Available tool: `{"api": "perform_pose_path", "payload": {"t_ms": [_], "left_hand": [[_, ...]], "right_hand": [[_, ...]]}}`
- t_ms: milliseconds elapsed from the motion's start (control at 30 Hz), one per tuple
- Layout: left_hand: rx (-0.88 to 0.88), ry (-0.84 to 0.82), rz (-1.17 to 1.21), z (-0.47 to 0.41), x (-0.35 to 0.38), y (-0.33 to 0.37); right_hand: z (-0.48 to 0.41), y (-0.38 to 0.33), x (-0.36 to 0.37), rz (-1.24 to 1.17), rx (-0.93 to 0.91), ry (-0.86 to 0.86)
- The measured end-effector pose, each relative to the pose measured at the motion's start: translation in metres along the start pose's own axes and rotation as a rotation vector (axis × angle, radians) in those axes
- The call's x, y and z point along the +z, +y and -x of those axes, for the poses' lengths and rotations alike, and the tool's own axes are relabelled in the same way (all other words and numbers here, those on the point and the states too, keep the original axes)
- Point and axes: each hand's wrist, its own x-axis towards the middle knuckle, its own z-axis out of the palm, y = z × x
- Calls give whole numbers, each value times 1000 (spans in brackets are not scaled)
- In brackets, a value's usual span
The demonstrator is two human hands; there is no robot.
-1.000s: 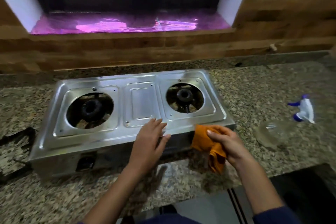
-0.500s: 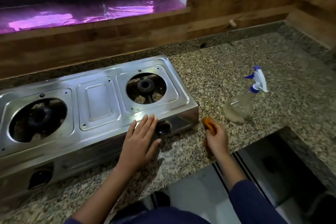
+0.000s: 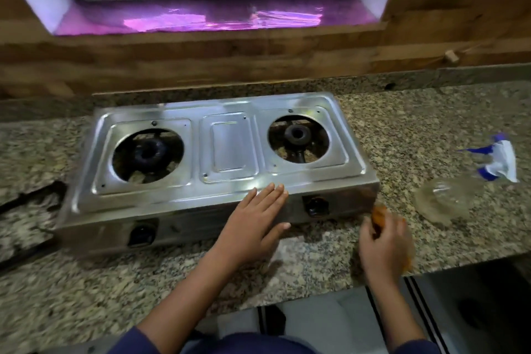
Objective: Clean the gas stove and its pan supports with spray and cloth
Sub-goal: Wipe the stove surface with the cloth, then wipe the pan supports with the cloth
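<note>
A steel two-burner gas stove (image 3: 227, 149) sits on the granite counter (image 3: 416, 123), with both burner wells bare. My left hand (image 3: 255, 221) lies flat, fingers apart, on the stove's front edge near the middle. My right hand (image 3: 385, 244) is at the counter just off the stove's front right corner, closed on an orange cloth (image 3: 379, 217) that shows above and beside the fingers; this hand is blurred. A clear spray bottle (image 3: 448, 195) with a blue and white trigger head lies tilted on the counter to the right.
Black pan supports (image 3: 26, 207) lie on the counter left of the stove. A wooden backsplash and a window sill with pink foil (image 3: 212, 17) run behind. The counter's front edge drops to the floor near my right wrist.
My right hand carried the cloth from the stove's front right edge down onto the counter beside the corner. My left hand stayed on the stove front. The camera swung right, then back.
</note>
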Motion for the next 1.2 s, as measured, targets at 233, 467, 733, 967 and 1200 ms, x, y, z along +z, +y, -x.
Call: {"api": "perform_pose_path", "payload": {"t_ms": [233,467,733,967,1200], "left_hand": [[50,-23,21,53,-27,-73],[204,-49,67,93,-44,-113],[77,34,141,209,-80,-199],[-416,226,194,322,-96,-286],[-1095,268,325,367,-98,-330]], "right_hand": [[-3,-24,4,85,363,-113],[91,-127,6,-494,700,133],[236,-265,65,-986,974,-305],[315,-376,90,-1081,1173,-916],[367,-450,126,-789,566,-1172]]}}
